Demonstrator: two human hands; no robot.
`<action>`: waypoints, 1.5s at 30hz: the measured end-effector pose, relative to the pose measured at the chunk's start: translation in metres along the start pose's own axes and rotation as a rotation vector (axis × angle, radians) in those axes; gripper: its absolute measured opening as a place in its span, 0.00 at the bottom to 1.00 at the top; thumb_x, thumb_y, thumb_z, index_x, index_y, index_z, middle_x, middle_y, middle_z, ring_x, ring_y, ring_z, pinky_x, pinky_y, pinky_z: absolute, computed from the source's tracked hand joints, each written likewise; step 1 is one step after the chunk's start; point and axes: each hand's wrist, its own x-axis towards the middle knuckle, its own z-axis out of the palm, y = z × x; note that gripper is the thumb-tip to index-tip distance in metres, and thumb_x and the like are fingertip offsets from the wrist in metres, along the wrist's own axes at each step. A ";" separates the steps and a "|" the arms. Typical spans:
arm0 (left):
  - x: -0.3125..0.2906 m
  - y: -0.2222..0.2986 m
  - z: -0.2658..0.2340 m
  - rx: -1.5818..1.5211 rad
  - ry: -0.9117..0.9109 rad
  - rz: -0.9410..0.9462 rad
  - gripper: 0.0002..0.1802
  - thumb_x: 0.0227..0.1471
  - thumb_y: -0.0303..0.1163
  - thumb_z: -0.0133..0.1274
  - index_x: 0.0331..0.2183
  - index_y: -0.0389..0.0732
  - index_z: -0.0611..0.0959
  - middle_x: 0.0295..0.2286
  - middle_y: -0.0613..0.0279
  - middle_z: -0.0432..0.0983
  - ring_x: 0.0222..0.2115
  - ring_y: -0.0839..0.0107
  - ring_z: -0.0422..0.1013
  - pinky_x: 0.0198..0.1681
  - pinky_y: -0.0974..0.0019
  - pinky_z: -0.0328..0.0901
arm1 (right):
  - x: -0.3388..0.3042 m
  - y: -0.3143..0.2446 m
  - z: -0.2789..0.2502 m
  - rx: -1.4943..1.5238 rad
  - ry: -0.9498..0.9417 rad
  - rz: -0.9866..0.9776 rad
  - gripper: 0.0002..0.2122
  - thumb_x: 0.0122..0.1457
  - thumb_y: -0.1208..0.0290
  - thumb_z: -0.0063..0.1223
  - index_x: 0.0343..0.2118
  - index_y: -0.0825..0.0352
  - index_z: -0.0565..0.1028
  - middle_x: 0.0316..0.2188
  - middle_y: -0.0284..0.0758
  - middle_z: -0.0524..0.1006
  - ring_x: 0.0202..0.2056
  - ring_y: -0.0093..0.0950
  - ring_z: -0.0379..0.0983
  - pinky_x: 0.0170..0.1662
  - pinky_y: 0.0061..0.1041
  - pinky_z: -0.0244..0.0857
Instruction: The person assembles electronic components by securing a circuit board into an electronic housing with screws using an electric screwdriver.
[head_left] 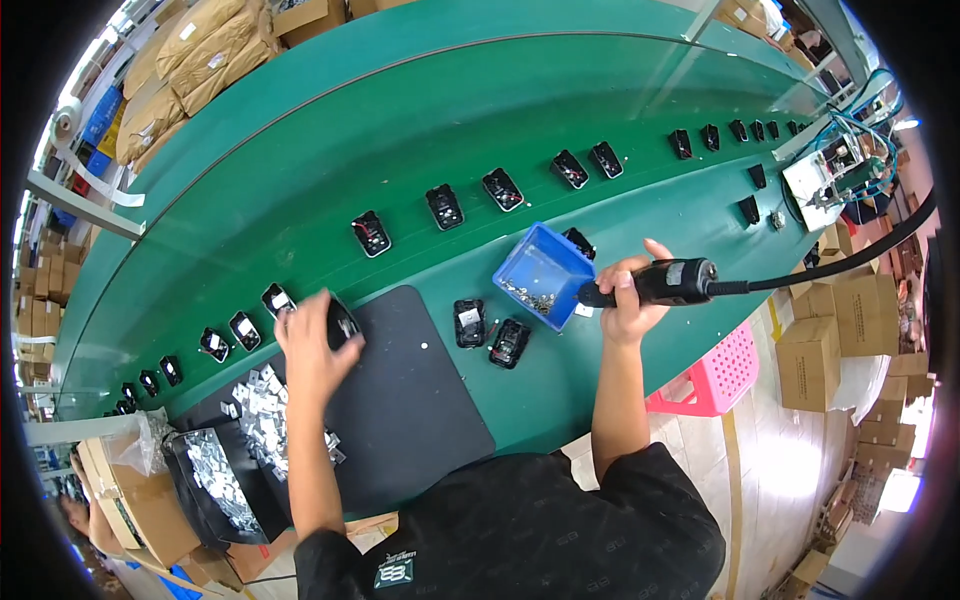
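My right hand (628, 305) is wrapped round a black electric screwdriver (680, 282). Its cable runs off to the right, and its front end points left at the edge of a blue bin (530, 262) holding small metal screws (535, 298). Over the far left part of a black mat (400, 370), my left hand (308, 345) has thumb and fingers about a black plastic housing (342, 322), partly hidden by the hand. Two more black housings, one (468, 323) with a pale piece and another (510, 343), lie between mat and bin.
A green conveyor belt (420, 130) carries a row of black housings (444, 206). Loose metal plates (262, 420) lie on the mat's left, beside a black box (215, 480) full of them. A pink plastic stool (715, 375) and cardboard boxes (810, 365) stand at right.
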 end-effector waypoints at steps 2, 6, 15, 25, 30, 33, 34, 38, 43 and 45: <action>-0.039 0.029 -0.011 -0.049 -0.119 0.039 0.44 0.26 0.36 0.66 0.49 0.39 0.69 0.43 0.56 0.68 0.48 0.59 0.63 0.57 0.48 0.45 | 0.007 0.005 0.000 0.010 -0.014 0.031 0.22 0.50 0.78 0.51 0.48 0.72 0.59 0.18 0.35 0.68 0.17 0.22 0.64 0.24 0.24 0.64; -0.088 0.047 -0.006 -0.078 -0.257 -0.047 0.45 0.25 0.38 0.67 0.50 0.39 0.69 0.44 0.57 0.67 0.48 0.60 0.62 0.57 0.48 0.45 | 0.011 0.019 0.006 0.041 -0.093 0.104 0.22 0.49 0.80 0.51 0.48 0.72 0.60 0.18 0.35 0.68 0.17 0.23 0.64 0.24 0.24 0.64; -0.095 0.037 -0.029 -0.236 -0.095 -0.107 0.42 0.30 0.39 0.64 0.50 0.38 0.70 0.50 0.52 0.64 0.50 0.54 0.60 0.55 0.53 0.51 | 0.001 0.038 0.018 -0.042 -0.161 0.273 0.23 0.44 0.88 0.51 0.46 0.73 0.65 0.21 0.31 0.71 0.20 0.16 0.65 0.24 0.15 0.58; -0.110 -0.035 -0.021 0.031 -0.039 -0.252 0.20 0.41 0.26 0.57 0.41 0.34 0.77 0.39 0.52 0.71 0.41 0.54 0.66 0.47 0.57 0.59 | 0.012 -0.015 0.017 0.156 0.057 -0.015 0.23 0.51 0.77 0.51 0.50 0.70 0.58 0.19 0.33 0.68 0.17 0.22 0.64 0.23 0.23 0.63; -0.112 -0.041 -0.016 0.002 0.038 -0.217 0.13 0.43 0.24 0.54 0.36 0.36 0.79 0.32 0.54 0.74 0.35 0.56 0.68 0.43 0.58 0.60 | 0.015 -0.045 0.022 0.171 0.100 -0.097 0.22 0.52 0.74 0.47 0.50 0.69 0.59 0.20 0.31 0.66 0.17 0.21 0.62 0.23 0.23 0.61; -0.104 -0.038 -0.019 -0.049 -0.027 -0.214 0.13 0.43 0.26 0.55 0.35 0.37 0.79 0.31 0.54 0.74 0.34 0.55 0.68 0.42 0.57 0.60 | 0.015 -0.058 0.021 0.155 0.142 -0.106 0.21 0.52 0.74 0.47 0.50 0.68 0.59 0.20 0.31 0.66 0.17 0.21 0.62 0.23 0.23 0.60; -0.105 -0.037 -0.017 -0.052 0.021 -0.195 0.15 0.42 0.27 0.56 0.37 0.38 0.79 0.32 0.54 0.73 0.35 0.55 0.68 0.42 0.57 0.60 | 0.013 -0.060 0.022 0.155 0.146 -0.102 0.21 0.52 0.73 0.47 0.50 0.68 0.59 0.20 0.31 0.66 0.17 0.21 0.62 0.23 0.23 0.60; -0.102 -0.036 -0.010 -0.046 0.063 -0.158 0.19 0.40 0.30 0.59 0.38 0.37 0.78 0.32 0.54 0.72 0.35 0.55 0.68 0.41 0.56 0.62 | 0.012 -0.063 0.024 0.169 0.117 -0.112 0.21 0.51 0.74 0.48 0.49 0.69 0.60 0.20 0.31 0.66 0.18 0.21 0.62 0.23 0.23 0.60; -0.098 -0.035 -0.015 -0.129 0.065 -0.224 0.13 0.39 0.27 0.60 0.30 0.36 0.75 0.26 0.52 0.72 0.31 0.53 0.68 0.34 0.57 0.63 | 0.015 -0.054 0.020 0.205 0.093 -0.089 0.21 0.51 0.77 0.48 0.49 0.69 0.60 0.20 0.32 0.67 0.18 0.22 0.62 0.23 0.23 0.60; -0.101 -0.033 -0.017 -0.203 -0.012 -0.317 0.11 0.41 0.27 0.59 0.29 0.36 0.75 0.23 0.50 0.71 0.27 0.51 0.69 0.30 0.55 0.63 | 0.018 -0.050 0.016 0.169 0.101 -0.073 0.21 0.51 0.77 0.48 0.49 0.69 0.60 0.20 0.32 0.67 0.18 0.22 0.62 0.23 0.23 0.60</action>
